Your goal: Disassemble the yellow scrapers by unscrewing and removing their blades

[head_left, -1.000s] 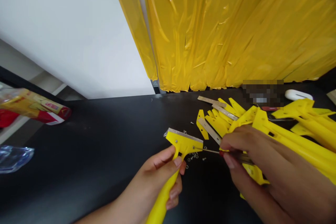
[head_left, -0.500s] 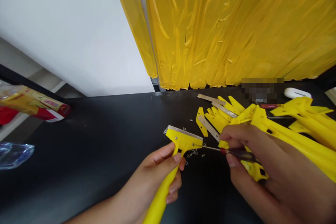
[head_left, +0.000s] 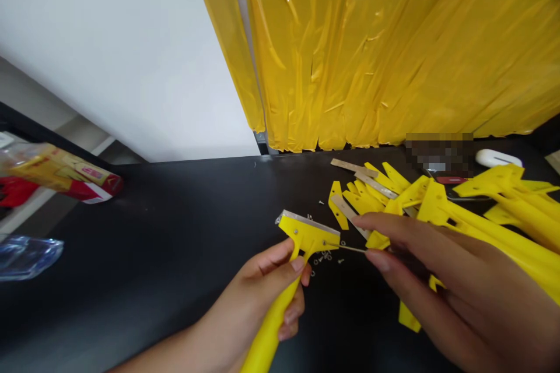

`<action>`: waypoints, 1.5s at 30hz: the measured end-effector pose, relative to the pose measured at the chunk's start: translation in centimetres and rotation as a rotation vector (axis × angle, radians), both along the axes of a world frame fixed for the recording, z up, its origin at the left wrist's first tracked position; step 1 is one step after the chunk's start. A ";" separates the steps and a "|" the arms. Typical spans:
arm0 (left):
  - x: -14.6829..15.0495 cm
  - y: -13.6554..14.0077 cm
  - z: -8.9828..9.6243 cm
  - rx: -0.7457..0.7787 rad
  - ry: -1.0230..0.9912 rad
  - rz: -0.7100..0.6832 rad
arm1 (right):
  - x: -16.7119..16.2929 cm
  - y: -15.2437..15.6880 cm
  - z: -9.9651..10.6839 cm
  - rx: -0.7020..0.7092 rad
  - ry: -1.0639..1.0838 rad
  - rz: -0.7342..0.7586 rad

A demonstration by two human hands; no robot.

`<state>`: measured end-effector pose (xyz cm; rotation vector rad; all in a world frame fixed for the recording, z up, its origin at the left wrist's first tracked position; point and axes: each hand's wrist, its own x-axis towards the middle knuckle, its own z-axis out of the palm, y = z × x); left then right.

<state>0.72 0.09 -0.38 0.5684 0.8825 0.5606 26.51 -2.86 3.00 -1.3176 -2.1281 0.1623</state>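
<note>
My left hand (head_left: 262,282) is wrapped round the handle of a yellow scraper (head_left: 310,234), its head tilted up toward the right. A metal blade (head_left: 311,222) runs along the top edge of that head, and two screws show in its face. My right hand (head_left: 459,285) holds a screwdriver (head_left: 352,249); only the thin shaft shows, its tip at the right-hand screw, while the handle is hidden by the fingers. Several small nuts and screws (head_left: 324,256) lie on the black table just behind and below the scraper head.
Yellow scraper handles (head_left: 490,227), small yellow plates (head_left: 337,205) and metal blades (head_left: 353,166) are heaped on the right of the table (head_left: 175,245). A white case (head_left: 499,158) lies behind them. Yellow plastic sheeting (head_left: 350,52) hangs at the back. A bottle (head_left: 83,172) is at the left.
The fingers of my right hand have shifted forward along the screwdriver, which hides its handle. Its tip stays at the same screw, and my left hand holds the scraper nearly still.
</note>
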 end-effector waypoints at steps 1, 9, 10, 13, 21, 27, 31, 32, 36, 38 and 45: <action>0.0 0.0 0.0 0.004 0.002 0.000 | 0.0 -0.1 0.0 -0.004 0.011 -0.003; -0.2 0.3 0.1 0.024 -0.039 -0.091 | -0.6 -0.5 0.8 0.113 0.052 0.101; -0.3 0.3 0.1 0.024 -0.040 -0.096 | -0.7 -0.3 0.8 0.107 0.057 0.116; -0.4 0.2 0.0 0.023 -0.037 -0.107 | -1.0 0.1 0.5 0.106 0.056 0.138; -0.3 0.2 -0.1 0.010 -0.029 -0.125 | -0.9 -0.1 0.4 0.126 0.037 0.140; -0.3 0.2 -0.2 0.026 -0.010 -0.130 | -0.6 0.1 0.5 0.141 -0.001 0.160; -0.3 0.3 -0.2 0.045 0.024 -0.166 | -0.7 0.1 0.5 0.142 -0.040 0.183; -0.3 0.3 -0.2 0.049 0.028 -0.169 | -0.7 0.0 0.5 0.145 -0.046 0.184; -0.2 0.3 -0.1 0.053 0.039 -0.159 | -0.6 -0.1 0.3 0.203 -0.122 0.224; -0.2 0.3 -0.2 0.048 0.043 -0.154 | -0.5 -0.1 0.4 0.240 -0.158 0.254; -0.4 0.2 -0.5 0.078 0.074 -0.220 | -0.5 -0.3 0.5 0.259 -0.213 0.291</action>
